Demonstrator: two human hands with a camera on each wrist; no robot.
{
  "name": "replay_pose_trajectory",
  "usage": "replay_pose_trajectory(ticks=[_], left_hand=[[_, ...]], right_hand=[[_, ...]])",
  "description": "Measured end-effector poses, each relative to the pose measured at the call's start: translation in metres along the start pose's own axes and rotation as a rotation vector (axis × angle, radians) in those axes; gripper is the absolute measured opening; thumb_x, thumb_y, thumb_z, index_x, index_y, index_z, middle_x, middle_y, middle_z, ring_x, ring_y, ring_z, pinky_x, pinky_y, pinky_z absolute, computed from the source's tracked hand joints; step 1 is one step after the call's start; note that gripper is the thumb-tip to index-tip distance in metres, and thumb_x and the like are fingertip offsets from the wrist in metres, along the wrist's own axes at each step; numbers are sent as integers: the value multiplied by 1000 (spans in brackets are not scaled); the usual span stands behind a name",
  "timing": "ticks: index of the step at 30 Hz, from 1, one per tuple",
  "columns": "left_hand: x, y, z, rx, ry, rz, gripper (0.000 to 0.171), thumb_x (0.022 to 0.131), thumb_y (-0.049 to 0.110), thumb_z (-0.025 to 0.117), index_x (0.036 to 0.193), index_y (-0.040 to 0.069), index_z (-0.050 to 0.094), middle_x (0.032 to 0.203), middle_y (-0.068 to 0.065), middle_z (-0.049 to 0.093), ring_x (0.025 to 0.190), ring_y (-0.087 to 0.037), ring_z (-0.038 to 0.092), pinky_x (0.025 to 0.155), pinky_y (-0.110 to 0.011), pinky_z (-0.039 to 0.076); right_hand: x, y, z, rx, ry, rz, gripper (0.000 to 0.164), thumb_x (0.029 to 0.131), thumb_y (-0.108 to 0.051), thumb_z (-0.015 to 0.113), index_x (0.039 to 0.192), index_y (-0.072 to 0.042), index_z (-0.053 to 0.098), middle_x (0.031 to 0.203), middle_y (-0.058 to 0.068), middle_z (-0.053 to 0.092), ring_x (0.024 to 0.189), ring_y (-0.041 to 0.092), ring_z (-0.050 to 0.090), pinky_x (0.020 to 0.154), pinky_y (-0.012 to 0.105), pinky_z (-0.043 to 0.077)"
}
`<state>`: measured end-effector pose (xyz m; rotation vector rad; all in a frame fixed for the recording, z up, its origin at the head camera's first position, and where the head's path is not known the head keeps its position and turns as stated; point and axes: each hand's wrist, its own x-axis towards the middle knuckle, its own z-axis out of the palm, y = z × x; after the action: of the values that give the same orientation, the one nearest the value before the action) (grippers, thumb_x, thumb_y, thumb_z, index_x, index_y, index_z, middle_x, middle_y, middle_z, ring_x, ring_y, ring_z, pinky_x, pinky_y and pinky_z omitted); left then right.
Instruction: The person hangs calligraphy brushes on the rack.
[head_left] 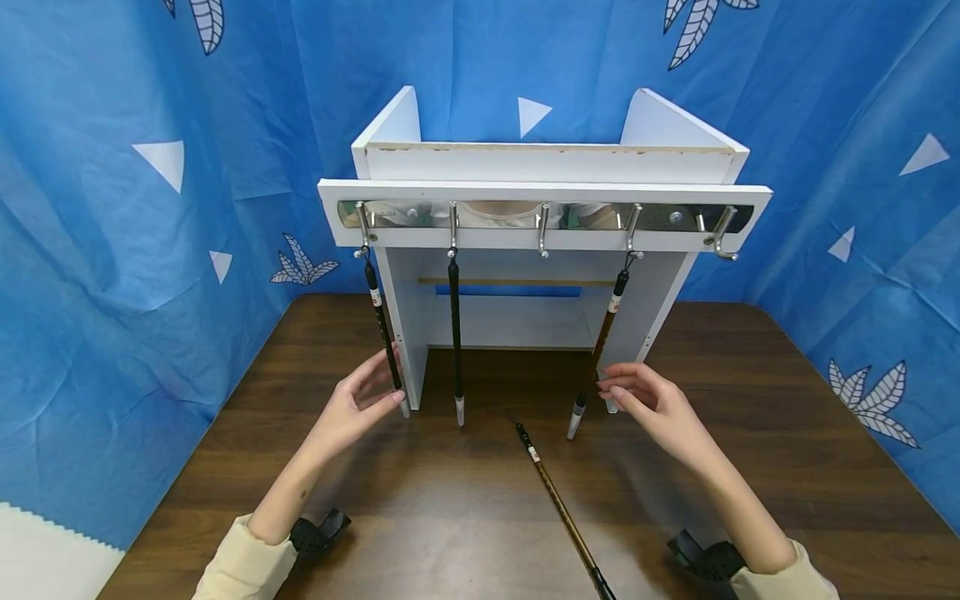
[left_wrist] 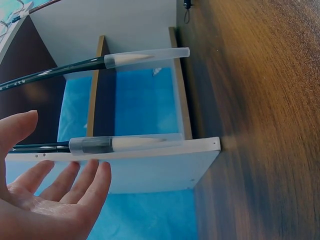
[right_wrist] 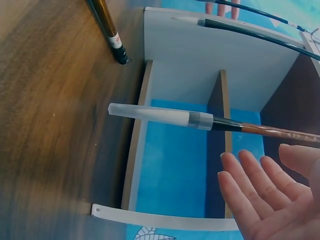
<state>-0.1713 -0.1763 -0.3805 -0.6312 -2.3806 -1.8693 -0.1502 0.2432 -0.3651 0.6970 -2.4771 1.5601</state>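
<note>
Three calligraphy brushes with clear caps hang from hooks on a white rack. My left hand (head_left: 351, 412) is beside the leftmost brush (head_left: 383, 321), thumb and fingers spread on either side. In the left wrist view a gap shows between the fingers and that brush (left_wrist: 90, 145). A second dark brush (head_left: 456, 333) hangs to its right. My right hand (head_left: 660, 408) is next to the brown-handled brush (head_left: 602, 337), palm turned up with fingers loosely extended. The right wrist view shows that brush (right_wrist: 170, 116) apart from the fingertips. A fourth brush (head_left: 564, 504) lies on the table.
The white shelf unit (head_left: 525, 162) stands at the back of the brown wooden table (head_left: 420, 517). Across its front runs a hook rail (head_left: 480, 192); its middle hook (head_left: 543, 229) and far-right hook (head_left: 723, 232) hold no brush. Blue cloth (head_left: 225, 125) surrounds the table.
</note>
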Motion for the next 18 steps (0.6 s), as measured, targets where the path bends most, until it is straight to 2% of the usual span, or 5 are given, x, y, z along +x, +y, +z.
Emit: replay_pose_trajectory(ticks=[10, 18], left_hand=[[0, 0, 1, 5, 3, -5, 62, 90, 2, 59, 144, -4, 28, 147, -21, 28, 125, -40, 37, 94, -43, 41], [0, -1, 0, -3, -4, 16, 62, 90, 1, 59, 144, -2, 29, 147, -19, 29, 126, -37, 37, 95, -41, 41]], right_hand=[[-11, 6, 9, -1, -84, 53, 23, 96, -8, 53, 115, 4, 57, 105, 9, 65, 94, 27, 63, 78, 28, 53], [-15, 7, 26, -67, -189, 75, 27, 97, -14, 53, 118, 3, 59, 107, 13, 64, 96, 22, 63, 78, 28, 52]])
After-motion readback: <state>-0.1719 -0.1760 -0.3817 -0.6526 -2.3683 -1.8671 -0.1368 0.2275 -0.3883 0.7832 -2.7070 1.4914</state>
